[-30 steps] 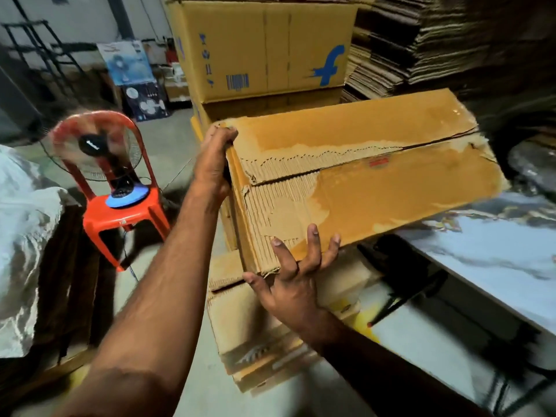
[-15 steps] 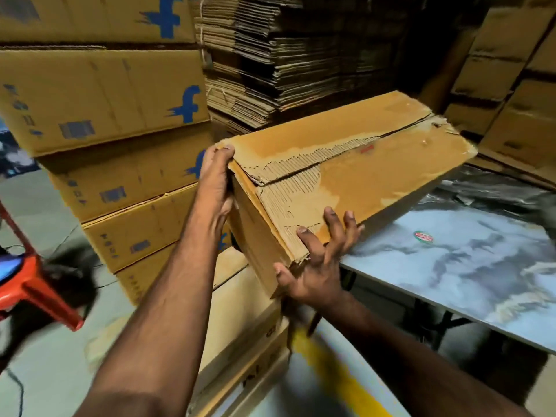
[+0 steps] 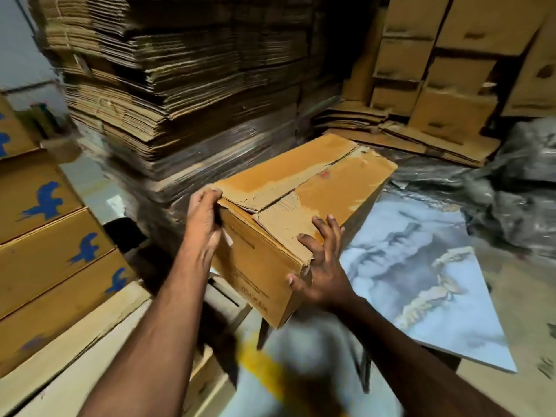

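Where you look far to the left of the left hand (image 3: pixel 204 218), big brown boxes with blue marks (image 3: pixel 45 206) sit in a stack, one on top of the other. Up behind that hand, a tall pile of flat cardboard sheets (image 3: pixel 180 85) rises high. The left hand grips the top left corner of the cardboard box (image 3: pixel 301 191): its fingers curl over the top edge and its palm lies on the side. The cardboard box is right between the two hands, held up off the floor and tilted. Its top is torn, so the wavy paper inside shows, and its two top flaps are closed with a crack between them. The right hand (image 3: pixel 323 266) holds the near right corner of the box, with its fingers spread wide and bent over the top and its thumb pressed on the end that faces the person. Just to the right of the right hand is a table (image 3: pixel 421 281) with a grey and white marble top. The far end of the box is by the table's back edge, but I cannot tell if it touches. Behind the table more brown boxes (image 3: pixel 451 70) are stacked, and far to the right of the right hand lies a heap of shiny plastic bags (image 3: pixel 517 191).
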Demonstrator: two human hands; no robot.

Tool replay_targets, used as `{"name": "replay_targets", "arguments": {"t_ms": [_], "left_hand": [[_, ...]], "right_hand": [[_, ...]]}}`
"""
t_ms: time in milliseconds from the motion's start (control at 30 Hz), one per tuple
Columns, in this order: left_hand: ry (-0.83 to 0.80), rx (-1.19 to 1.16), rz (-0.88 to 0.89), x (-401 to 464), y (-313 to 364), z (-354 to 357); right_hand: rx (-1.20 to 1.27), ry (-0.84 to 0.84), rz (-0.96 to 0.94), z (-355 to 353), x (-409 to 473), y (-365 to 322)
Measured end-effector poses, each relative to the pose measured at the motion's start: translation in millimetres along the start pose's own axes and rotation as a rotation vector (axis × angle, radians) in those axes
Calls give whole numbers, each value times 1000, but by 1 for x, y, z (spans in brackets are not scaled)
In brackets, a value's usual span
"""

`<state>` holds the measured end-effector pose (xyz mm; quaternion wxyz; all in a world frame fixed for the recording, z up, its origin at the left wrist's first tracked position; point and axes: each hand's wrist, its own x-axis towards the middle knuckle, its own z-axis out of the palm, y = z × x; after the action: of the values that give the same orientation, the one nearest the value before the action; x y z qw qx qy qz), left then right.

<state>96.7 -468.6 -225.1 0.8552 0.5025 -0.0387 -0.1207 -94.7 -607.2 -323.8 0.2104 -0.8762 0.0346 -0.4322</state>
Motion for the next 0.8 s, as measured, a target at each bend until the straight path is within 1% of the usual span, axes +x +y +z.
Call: {"name": "replay_targets", "arguments": {"t_ms": [100, 167, 200, 267, 333, 400, 500, 600, 733, 800], "left_hand": [[-4, -6, -80, -1, -33, 22], [7, 14, -132, -1, -54, 26], [-12, 31, -148, -1, -64, 27], [-90, 111, -164, -1, -82, 27], [-123, 200, -195, 1, -93, 31], [-162, 223, -272, 5, -98, 38], [-290, 208, -412, 17, -105, 48], [-404, 259, -438, 17, -106, 59], [-678, 554, -449, 22, -110, 58], [-774, 705, -434, 30, -105, 56]], "right_hand": [[-12, -46, 34, -24, 1, 50], [-38, -83, 62, -37, 5, 75], [-50, -103, 91, -43, 6, 84], [-72, -129, 199, -54, 6, 95], [-75, -113, 338, -63, 6, 105], [-65, -107, 456, -70, 5, 115], [-86, -114, 543, -74, -3, 129], [-132, -26, 634, -74, -7, 135], [-267, 104, 814, -71, -5, 135], [-296, 110, 869, -69, -3, 133]]}}
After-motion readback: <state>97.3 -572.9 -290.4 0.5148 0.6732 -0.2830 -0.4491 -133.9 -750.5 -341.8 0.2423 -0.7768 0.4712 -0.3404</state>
